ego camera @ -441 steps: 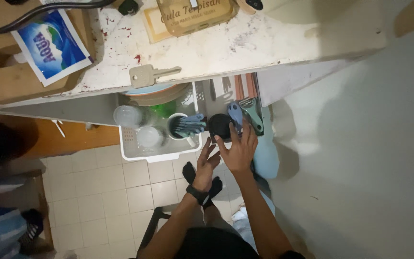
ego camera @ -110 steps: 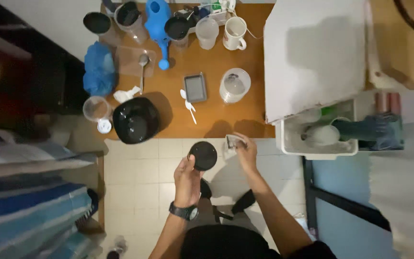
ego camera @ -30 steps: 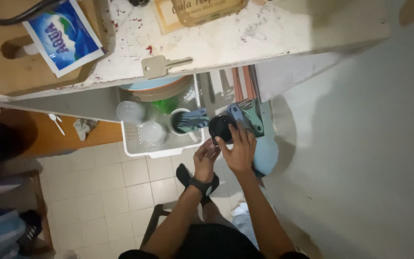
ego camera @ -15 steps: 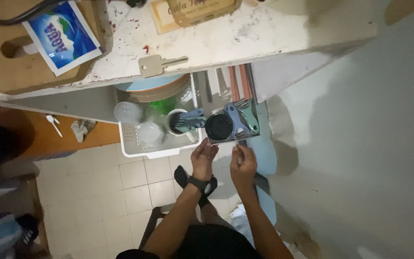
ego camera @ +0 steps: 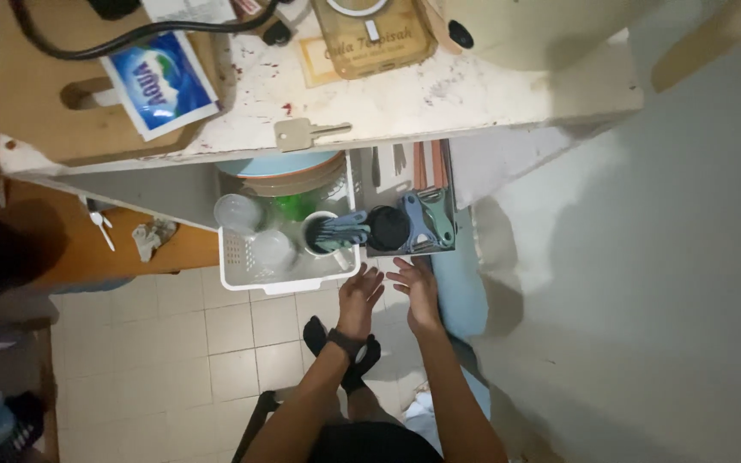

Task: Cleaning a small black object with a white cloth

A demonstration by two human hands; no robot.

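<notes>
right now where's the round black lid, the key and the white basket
round black lid (ego camera: pixel 388 227), head view, middle of its dark top
key (ego camera: pixel 295 135), head view, on its square bow
white basket (ego camera: pixel 289 282), head view, on its front rim

My left hand (ego camera: pixel 359 294) and right hand (ego camera: pixel 418 287) hang empty, fingers spread, just near of the grey tray (ego camera: pixel 406 249). The black round lid (ego camera: pixel 387 227) lies in it beside the white basket (ego camera: pixel 255 279), under the desk (ego camera: pixel 473 94).

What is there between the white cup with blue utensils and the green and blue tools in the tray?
In the head view, a round black lid lies between the cup and the tools.
</notes>
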